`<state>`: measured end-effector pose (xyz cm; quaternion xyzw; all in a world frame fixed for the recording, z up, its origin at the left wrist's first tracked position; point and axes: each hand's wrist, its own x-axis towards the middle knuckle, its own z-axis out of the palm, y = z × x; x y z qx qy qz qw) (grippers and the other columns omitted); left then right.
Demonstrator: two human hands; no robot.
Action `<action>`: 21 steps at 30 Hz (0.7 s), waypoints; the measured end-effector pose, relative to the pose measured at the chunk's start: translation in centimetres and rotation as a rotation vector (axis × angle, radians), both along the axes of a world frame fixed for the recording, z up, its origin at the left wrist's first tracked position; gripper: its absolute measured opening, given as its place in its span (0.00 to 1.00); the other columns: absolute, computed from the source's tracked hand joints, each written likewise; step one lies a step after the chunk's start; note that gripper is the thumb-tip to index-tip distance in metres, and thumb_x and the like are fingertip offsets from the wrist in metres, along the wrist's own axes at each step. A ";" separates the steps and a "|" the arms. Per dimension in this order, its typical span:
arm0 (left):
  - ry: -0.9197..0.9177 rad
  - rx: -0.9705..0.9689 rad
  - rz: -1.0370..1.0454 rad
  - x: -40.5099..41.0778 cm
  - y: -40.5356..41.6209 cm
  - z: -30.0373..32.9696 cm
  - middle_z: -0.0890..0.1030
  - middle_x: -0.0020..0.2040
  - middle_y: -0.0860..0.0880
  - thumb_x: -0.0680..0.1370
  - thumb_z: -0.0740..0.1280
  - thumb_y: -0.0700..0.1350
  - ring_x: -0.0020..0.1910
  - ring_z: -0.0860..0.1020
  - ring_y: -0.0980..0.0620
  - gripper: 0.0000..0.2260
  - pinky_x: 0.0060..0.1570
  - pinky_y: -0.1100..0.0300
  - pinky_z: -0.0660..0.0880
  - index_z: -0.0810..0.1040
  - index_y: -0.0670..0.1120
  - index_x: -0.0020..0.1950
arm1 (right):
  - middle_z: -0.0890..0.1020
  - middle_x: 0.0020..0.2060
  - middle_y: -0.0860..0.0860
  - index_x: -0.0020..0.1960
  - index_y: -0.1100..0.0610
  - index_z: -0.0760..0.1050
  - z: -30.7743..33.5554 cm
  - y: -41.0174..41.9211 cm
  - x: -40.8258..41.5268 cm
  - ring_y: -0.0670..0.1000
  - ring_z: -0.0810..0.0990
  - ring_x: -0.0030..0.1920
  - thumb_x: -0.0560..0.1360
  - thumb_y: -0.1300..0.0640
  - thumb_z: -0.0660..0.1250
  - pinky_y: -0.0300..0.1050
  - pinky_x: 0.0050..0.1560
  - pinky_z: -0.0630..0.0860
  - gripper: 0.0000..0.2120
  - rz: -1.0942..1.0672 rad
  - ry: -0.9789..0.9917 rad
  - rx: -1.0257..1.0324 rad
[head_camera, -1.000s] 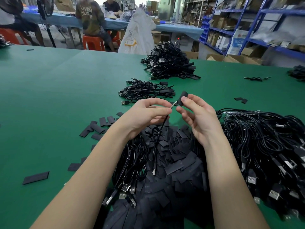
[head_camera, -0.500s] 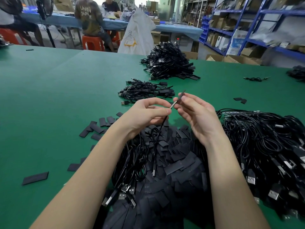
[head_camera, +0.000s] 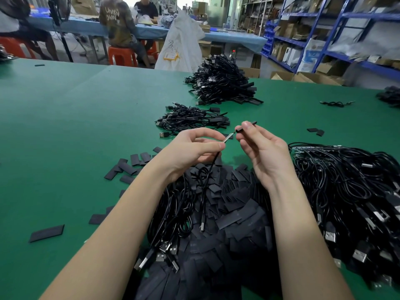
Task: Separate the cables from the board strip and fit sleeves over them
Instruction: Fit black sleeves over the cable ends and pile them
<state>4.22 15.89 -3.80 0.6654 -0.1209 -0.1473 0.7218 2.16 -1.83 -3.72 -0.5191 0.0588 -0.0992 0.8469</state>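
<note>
Above the sleeve pile at the worktop's near edge, the left hand (head_camera: 194, 146) pinches the cable (head_camera: 207, 176) behind its tip, the right hand (head_camera: 259, 148) pinches a sleeve (head_camera: 246, 126) — line mouth up squarely, then slide.

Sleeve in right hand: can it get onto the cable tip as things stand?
Probably yes. The left hand pinches the cable with its tip bare, pointing at the sleeve held by the right hand. Only an open gap between.

Matt black sleeve (head_camera: 246, 126); green felt-like table (head_camera: 86, 118).
</note>
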 end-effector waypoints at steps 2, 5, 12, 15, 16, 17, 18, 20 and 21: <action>0.008 -0.007 0.001 -0.1 -0.1 0.1 0.80 0.41 0.47 0.75 0.73 0.35 0.43 0.76 0.49 0.06 0.52 0.57 0.74 0.85 0.46 0.47 | 0.87 0.41 0.54 0.44 0.60 0.83 0.1 0.0 0.0 0.45 0.85 0.37 0.75 0.63 0.74 0.34 0.39 0.80 0.01 -0.012 -0.012 0.029; 0.011 -0.011 0.003 -0.2 -0.2 0.1 0.79 0.42 0.46 0.76 0.73 0.35 0.45 0.74 0.47 0.06 0.53 0.55 0.71 0.84 0.45 0.47 | 0.87 0.40 0.53 0.44 0.60 0.83 0.0 0.1 0.1 0.45 0.84 0.35 0.74 0.63 0.75 0.34 0.39 0.80 0.02 -0.021 -0.017 -0.021; 0.010 -0.001 0.020 -0.2 -0.1 0.1 0.81 0.45 0.45 0.76 0.73 0.35 0.46 0.77 0.50 0.06 0.55 0.56 0.73 0.84 0.46 0.47 | 0.87 0.41 0.54 0.46 0.60 0.84 0.0 -0.2 0.0 0.46 0.84 0.36 0.73 0.62 0.76 0.35 0.40 0.81 0.03 -0.008 -0.026 -0.099; 0.008 -0.003 0.022 -0.1 -0.1 0.0 0.82 0.44 0.46 0.76 0.73 0.36 0.44 0.78 0.52 0.05 0.52 0.60 0.75 0.84 0.46 0.47 | 0.87 0.42 0.54 0.46 0.60 0.84 0.0 -0.2 -0.1 0.46 0.84 0.37 0.74 0.62 0.75 0.35 0.40 0.81 0.02 0.008 -0.031 -0.102; 0.008 -0.006 0.024 0.0 -0.1 0.0 0.82 0.43 0.47 0.76 0.73 0.36 0.43 0.78 0.52 0.05 0.51 0.60 0.76 0.84 0.46 0.47 | 0.87 0.43 0.54 0.47 0.60 0.84 0.0 -0.2 -0.1 0.46 0.84 0.38 0.74 0.62 0.75 0.35 0.41 0.81 0.03 0.012 -0.030 -0.101; 0.008 -0.006 0.027 0.0 -0.1 0.0 0.82 0.42 0.48 0.76 0.73 0.36 0.43 0.78 0.52 0.05 0.51 0.61 0.76 0.84 0.46 0.47 | 0.87 0.43 0.54 0.47 0.60 0.84 0.0 -0.2 -0.1 0.46 0.84 0.38 0.74 0.62 0.75 0.35 0.41 0.81 0.03 0.016 -0.030 -0.102; 0.008 -0.005 0.028 0.0 -0.1 0.0 0.82 0.42 0.48 0.76 0.73 0.36 0.43 0.79 0.53 0.05 0.51 0.61 0.76 0.84 0.45 0.47 | 0.87 0.43 0.55 0.48 0.60 0.84 0.0 -0.2 -0.2 0.46 0.84 0.38 0.74 0.62 0.75 0.35 0.41 0.81 0.04 0.017 -0.029 -0.104; 0.010 -0.003 0.026 -0.1 -0.1 0.0 0.82 0.43 0.47 0.76 0.73 0.36 0.44 0.78 0.51 0.05 0.52 0.58 0.75 0.84 0.45 0.48 | 0.87 0.44 0.55 0.48 0.61 0.84 0.0 -0.1 -0.2 0.46 0.85 0.39 0.73 0.61 0.76 0.35 0.42 0.81 0.05 0.018 -0.026 -0.113; 0.011 -0.004 0.027 -0.1 -0.1 0.0 0.82 0.44 0.47 0.76 0.73 0.36 0.45 0.78 0.51 0.05 0.53 0.57 0.74 0.84 0.45 0.48 | 0.87 0.44 0.56 0.49 0.61 0.84 0.0 -0.1 -0.2 0.46 0.85 0.39 0.73 0.61 0.76 0.35 0.42 0.81 0.05 0.019 -0.023 -0.114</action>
